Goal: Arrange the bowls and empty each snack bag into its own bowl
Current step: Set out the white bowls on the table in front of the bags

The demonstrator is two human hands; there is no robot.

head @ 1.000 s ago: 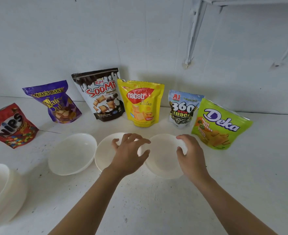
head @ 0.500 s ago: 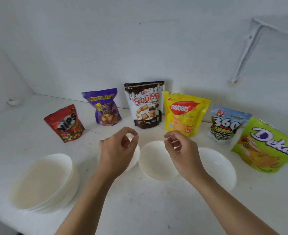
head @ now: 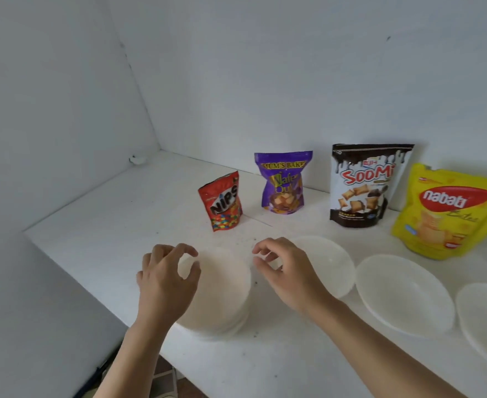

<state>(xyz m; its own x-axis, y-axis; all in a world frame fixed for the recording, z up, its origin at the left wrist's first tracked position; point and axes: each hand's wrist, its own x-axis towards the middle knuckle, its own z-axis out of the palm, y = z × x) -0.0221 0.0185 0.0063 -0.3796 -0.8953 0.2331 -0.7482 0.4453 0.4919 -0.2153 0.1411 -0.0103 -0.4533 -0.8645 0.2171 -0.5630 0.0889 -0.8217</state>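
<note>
A stack of white bowls (head: 222,294) sits near the counter's left front edge. My left hand (head: 166,278) hovers over the stack's left rim, fingers curled and apart, holding nothing. My right hand (head: 286,271) is just right of the stack, fingers apart and empty. Three single white bowls lie in a row to the right: one (head: 329,262) behind my right hand, a second (head: 405,294), a third (head: 486,320) cut off by the frame. Behind them stand a red Nips bag (head: 222,201), a purple wafer bag (head: 283,183), a Soomi bag (head: 362,185) and a yellow Nabati bag (head: 448,211).
The white counter (head: 116,216) ends in an edge at the left and front, with floor below. White walls close the back and the left corner. A small white object (head: 137,159) lies in the far left corner.
The view has swung left. Both hands have moved left from the spread-out bowls to the stack of bowls, which now lies between them.
</note>
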